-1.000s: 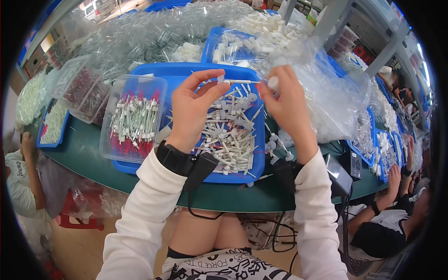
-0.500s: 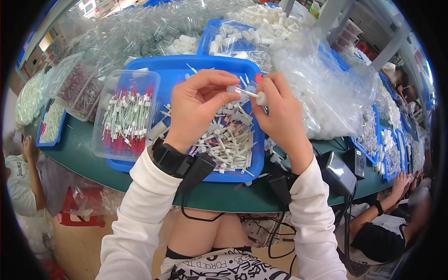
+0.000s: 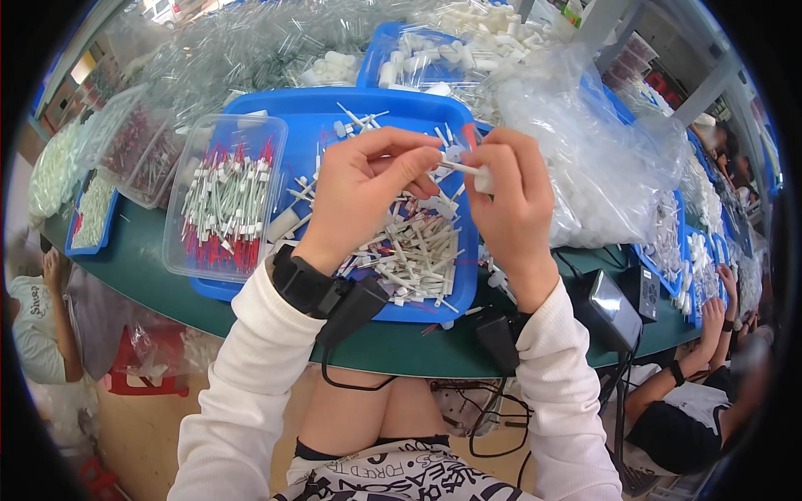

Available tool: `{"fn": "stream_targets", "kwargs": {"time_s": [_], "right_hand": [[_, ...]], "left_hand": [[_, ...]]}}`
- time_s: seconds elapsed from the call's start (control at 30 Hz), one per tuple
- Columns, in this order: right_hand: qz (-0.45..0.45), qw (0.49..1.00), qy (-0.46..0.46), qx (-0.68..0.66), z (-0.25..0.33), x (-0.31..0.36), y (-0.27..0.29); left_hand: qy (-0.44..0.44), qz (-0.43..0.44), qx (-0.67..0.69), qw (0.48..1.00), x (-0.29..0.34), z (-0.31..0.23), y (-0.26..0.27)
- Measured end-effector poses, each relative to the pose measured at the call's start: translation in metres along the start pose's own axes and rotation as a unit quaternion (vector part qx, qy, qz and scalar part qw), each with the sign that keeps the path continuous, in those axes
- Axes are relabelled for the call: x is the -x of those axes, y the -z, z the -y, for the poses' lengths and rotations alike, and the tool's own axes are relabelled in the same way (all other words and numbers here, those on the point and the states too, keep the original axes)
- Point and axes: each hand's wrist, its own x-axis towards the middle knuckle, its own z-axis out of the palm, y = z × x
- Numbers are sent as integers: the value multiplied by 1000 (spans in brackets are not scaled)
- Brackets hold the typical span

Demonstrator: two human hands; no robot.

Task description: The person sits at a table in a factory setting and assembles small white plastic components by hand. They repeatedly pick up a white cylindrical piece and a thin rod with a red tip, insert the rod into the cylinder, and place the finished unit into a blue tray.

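Over a blue tray (image 3: 326,102), my left hand (image 3: 355,192) and my right hand (image 3: 514,213) meet at chest height. My right thumb and fingers grip a white plastic piece (image 3: 483,179) with a thin white stick (image 3: 459,168) running from it toward my left hand. Left thumb and index finger are pinched together at the stick's far end; what lies between them is mostly hidden. A red slender object (image 3: 469,134) shows behind my right fingers. Below, the tray holds a pile of white sticks (image 3: 409,259) with thin red wires.
A clear box (image 3: 178,250) of white-and-red wired pieces overlaps the tray's left side. Clear tubes (image 3: 242,50) heap up behind. At right lie a plastic bag (image 3: 576,167) of white parts and a black device (image 3: 608,309) with cables. Other people sit at both sides.
Both hands shifted slightly to the right. The left thumb and index finger closed together at the stick's end, and the red object beside my right hand shows more.
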Motion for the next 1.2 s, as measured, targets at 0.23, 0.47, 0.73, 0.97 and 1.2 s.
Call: {"fn": "stream_targets", "kwargs": {"time_s": [0.23, 0.47, 0.73, 0.97, 1.2], "right_hand": [[58, 998, -8, 37, -1, 1, 2], [63, 992, -99, -49, -1, 6, 0], [-24, 987, -160, -13, 3, 9, -7], [-31, 986, -161, -27, 6, 6, -2], [-40, 999, -28, 9, 7, 10, -1]], "left_hand": [[-36, -1, -21, 999, 1, 1, 3], [17, -11, -27, 999, 4, 5, -1], [0, 6, -82, 997, 7, 1, -6], [49, 29, -7, 998, 7, -1, -3], [36, 66, 0, 997, 9, 0, -8]]}}
